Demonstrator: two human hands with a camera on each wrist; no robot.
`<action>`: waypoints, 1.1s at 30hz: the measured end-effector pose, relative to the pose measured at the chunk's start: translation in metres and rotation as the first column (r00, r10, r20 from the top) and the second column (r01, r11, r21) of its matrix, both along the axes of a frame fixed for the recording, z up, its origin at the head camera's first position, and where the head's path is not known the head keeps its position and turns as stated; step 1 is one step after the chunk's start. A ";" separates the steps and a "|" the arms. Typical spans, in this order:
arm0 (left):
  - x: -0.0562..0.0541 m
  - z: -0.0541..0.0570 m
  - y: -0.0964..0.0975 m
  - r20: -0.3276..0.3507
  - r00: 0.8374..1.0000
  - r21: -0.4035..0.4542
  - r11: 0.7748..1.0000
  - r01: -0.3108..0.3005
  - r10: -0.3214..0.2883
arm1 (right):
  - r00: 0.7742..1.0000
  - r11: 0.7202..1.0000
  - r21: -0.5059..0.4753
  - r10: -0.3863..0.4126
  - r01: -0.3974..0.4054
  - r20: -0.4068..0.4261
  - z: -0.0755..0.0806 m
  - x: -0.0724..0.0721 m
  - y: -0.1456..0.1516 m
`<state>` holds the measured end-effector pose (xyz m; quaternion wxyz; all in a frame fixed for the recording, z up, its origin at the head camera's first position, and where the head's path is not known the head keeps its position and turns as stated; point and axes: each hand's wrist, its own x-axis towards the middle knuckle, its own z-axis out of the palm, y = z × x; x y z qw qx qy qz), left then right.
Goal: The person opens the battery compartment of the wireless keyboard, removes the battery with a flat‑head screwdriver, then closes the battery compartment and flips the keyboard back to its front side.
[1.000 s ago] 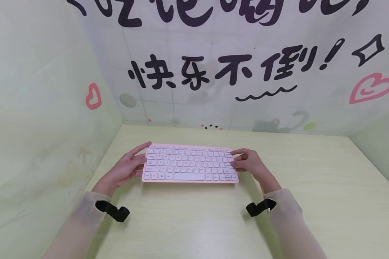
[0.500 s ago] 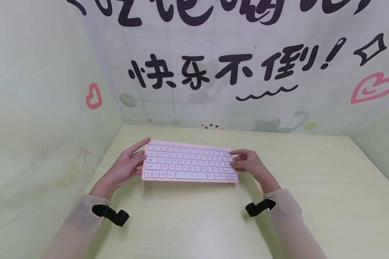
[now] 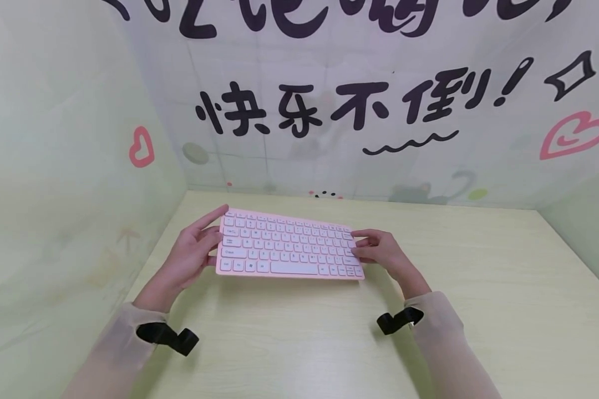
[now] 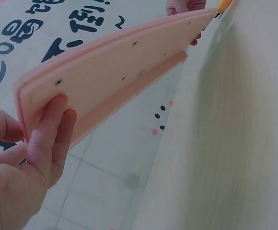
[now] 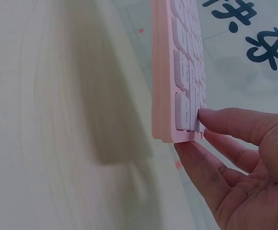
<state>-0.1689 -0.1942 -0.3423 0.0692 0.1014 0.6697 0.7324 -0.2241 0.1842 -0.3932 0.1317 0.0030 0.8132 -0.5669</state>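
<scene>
Nearest are the left sleeve (image 3: 105,354), toward 8 o'clock from the middle of the head view, and the right sleeve (image 3: 446,338), toward 4 o'clock; each cuff carries a black device (image 3: 404,318). Under them spreads a pale wooden table (image 3: 279,343). A little below the middle, toward 6 o'clock, is the pink keyboard (image 3: 289,244) with white keys. It is tilted: its left end stands off the table, and a soft shadow lies below. At its 9 o'clock end, the left hand (image 3: 184,257) grips it, some fingers pressed on the underside. At its 3 o'clock end, the right hand (image 3: 379,249) pinches the edge, one fingertip on the keys. Farther, toward 12 o'clock, the back wall (image 3: 329,172) carries big black characters (image 3: 361,87); a pink heart (image 3: 546,149) is between 2 and 3 o'clock.
</scene>
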 end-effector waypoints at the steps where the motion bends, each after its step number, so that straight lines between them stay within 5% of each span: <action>1: 0.001 0.002 0.001 -0.007 1.000 -0.004 1.000 -0.007 0.007 | 1.000 1.000 -0.002 -0.002 0.002 0.002 0.000 0.000 0.000; 12: 0.008 0.027 0.004 -0.051 0.996 -0.083 0.993 -0.078 0.074 | 0.999 0.999 -0.024 0.034 -0.034 -0.031 0.006 0.003 -0.007; 33: 0.019 0.075 0.007 -0.084 0.992 -0.191 0.976 -0.107 0.092 | 0.991 0.995 0.011 0.101 -0.101 -0.086 0.024 0.015 -0.017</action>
